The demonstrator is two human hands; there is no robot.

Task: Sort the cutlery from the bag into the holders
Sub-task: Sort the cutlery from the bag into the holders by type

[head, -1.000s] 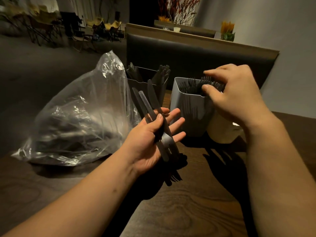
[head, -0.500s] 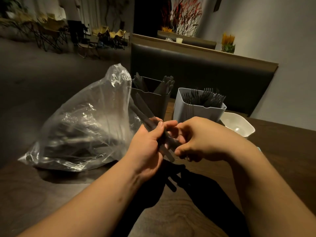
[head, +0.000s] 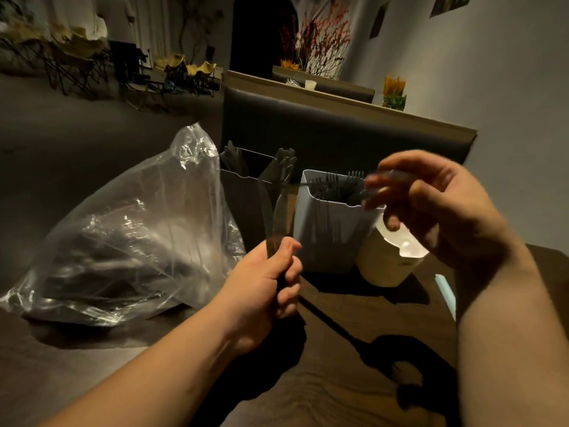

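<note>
Bag [head: 129,241], clear plastic, slumped on the left of the dark wood table [head: 338,380]: a heap of dark cutlery shows inside. Judgement: most of the sorting is left.

Dark holder [head: 243,204], just right of the bag: handles stand in two clusters, type not legible. White holder [head: 329,235] beside it: well stocked with forks [head: 335,188], tines up. Both are part filled, so the task is under way, not near its end.

Left hand [head: 261,294]: fist closed round a few dark knives [head: 275,217], blades up, in front of the gap between the holders.

Right hand [head: 437,211]: above the white holder's right rim, fingers loosely curled, motion-blurred. A thin dark streak runs from the fingertips over the forks; cannot tell whether a piece is pinched.

Surroundings: padded bench back [head: 338,134] behind the holders. Cream cup [head: 385,269] touching or just beside the white holder's right side, under the right hand; it could be knocked. Nothing blocks the holder mouths.
</note>
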